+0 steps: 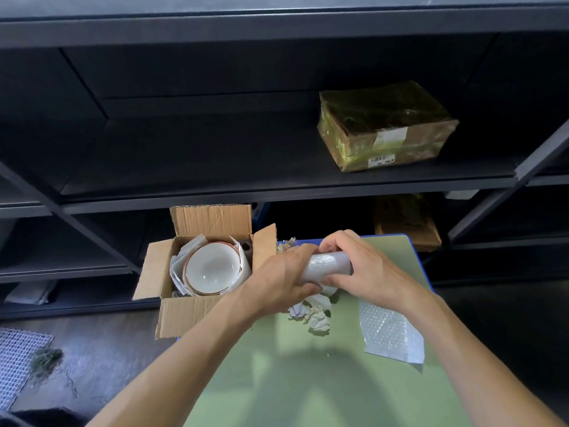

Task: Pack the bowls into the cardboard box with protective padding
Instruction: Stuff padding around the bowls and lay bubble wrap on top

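An open cardboard box [187,312] stands at the left edge of the green table [292,380], flaps spread. Inside it lies a white bowl [211,266] with a brown rim, on white paper padding [178,268]. Just right of the box, above the table, my left hand [283,280] and my right hand [360,269] both grip a rolled piece of bubble wrap [328,265], one hand at each end. Crumpled white paper [312,314] lies on the table beneath my hands.
A flat sheet of bubble wrap [391,331] lies on the table to the right. Dark metal shelves rise behind the table, with a taped brown parcel [385,124] on one shelf and another box [406,220] lower down. A mesh mat [18,355] lies on the floor at left.
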A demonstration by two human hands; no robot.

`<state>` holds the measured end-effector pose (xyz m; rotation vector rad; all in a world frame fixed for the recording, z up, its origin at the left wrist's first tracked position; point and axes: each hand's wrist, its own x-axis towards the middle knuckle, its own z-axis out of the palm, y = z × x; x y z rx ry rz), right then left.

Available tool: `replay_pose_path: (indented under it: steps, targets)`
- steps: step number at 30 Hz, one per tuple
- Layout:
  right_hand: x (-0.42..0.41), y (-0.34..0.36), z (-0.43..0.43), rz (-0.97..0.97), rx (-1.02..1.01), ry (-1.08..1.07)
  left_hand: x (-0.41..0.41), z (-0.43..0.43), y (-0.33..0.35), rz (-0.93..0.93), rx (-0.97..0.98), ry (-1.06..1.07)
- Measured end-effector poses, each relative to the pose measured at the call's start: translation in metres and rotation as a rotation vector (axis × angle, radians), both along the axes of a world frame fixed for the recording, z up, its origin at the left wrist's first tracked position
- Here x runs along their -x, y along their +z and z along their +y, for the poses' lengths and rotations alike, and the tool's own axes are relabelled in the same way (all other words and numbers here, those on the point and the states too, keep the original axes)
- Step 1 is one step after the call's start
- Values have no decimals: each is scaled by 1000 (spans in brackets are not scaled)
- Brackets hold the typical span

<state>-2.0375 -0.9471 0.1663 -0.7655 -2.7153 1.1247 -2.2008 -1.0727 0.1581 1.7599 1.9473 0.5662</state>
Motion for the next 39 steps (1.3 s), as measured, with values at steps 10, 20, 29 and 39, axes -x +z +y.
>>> replay_pose_path:
  steps: [10,20,29,39]
  targets:
    - [2,3,0,16,-86,-5,-2,-2,5,111,-162,1]
    - [7,2,-10,-11,-169,95,3,-12,3,61,-58,34]
    - [18,7,-11,-65,-87,83,9,-25,4,40,-219,37]
    - [32,5,-17,-12,-164,117,29,-38,-4,-156,-19,113]
